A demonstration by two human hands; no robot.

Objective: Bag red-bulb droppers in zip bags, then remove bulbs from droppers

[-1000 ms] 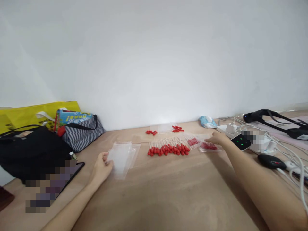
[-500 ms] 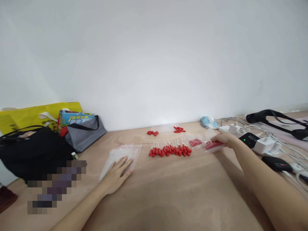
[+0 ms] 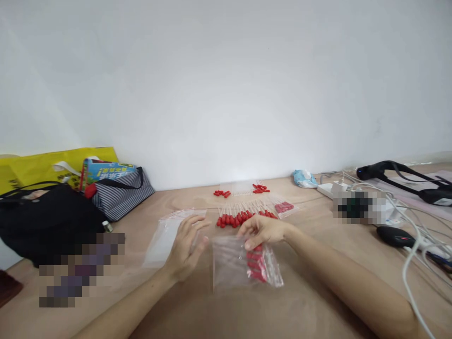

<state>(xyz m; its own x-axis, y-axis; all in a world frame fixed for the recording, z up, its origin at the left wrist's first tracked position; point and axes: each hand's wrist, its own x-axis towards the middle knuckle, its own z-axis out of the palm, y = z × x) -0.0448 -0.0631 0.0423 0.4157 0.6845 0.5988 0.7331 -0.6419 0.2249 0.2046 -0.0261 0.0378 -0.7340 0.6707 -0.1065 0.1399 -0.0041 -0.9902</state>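
My right hand (image 3: 266,232) pinches the upper edge of a clear zip bag (image 3: 231,268) with several red sticks or tips inside it, at the middle of the table. To its left my left hand (image 3: 185,245) is raised with fingers apart and nothing in it. Under and beside that hand lies a stack of clear zip bags (image 3: 157,245). Behind my right hand is a row of red-tipped sticks (image 3: 231,219), partly covered by the hand. Another small bag with red pieces (image 3: 283,207) lies at the right end of the row.
At the left stand a black bag (image 3: 52,221), a striped bag (image 3: 122,195) and a yellow bag (image 3: 42,167). Small red pieces (image 3: 260,188) lie near the wall. On the right are a blue packet (image 3: 304,179), white cables (image 3: 409,278), a black device (image 3: 393,237) and black glasses (image 3: 395,172).
My right hand has brought the bag of red pieces from the right side to the middle. My left hand has lifted off the stack of bags and moved slightly right.
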